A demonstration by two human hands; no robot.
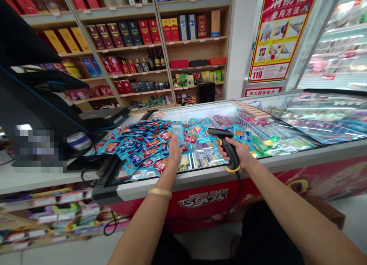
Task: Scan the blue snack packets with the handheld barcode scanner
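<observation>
In my right hand (236, 150) is a black and yellow barcode scanner (229, 152), its fingers wrapped round the handle and its head pointing left. My left hand (174, 150) grips a small blue snack packet (178, 133) whose pale side faces the scanner. Beneath and left of that hand, a large heap of blue and red snack packets (143, 142) spreads over the glass top of a chest freezer (200, 177). A few more packets (243, 135) lie behind and to the right of the scanner. The scanner's cord (236, 196) hangs down the freezer front.
At the left, a checkout counter (51, 177) bears a dark terminal (37, 93) and a roll of tape (78, 141). Shelves of boxed goods (126, 33) line the back wall. A red instruction poster (279, 35) hangs at the right. Frozen goods (269, 144) show through the freezer glass.
</observation>
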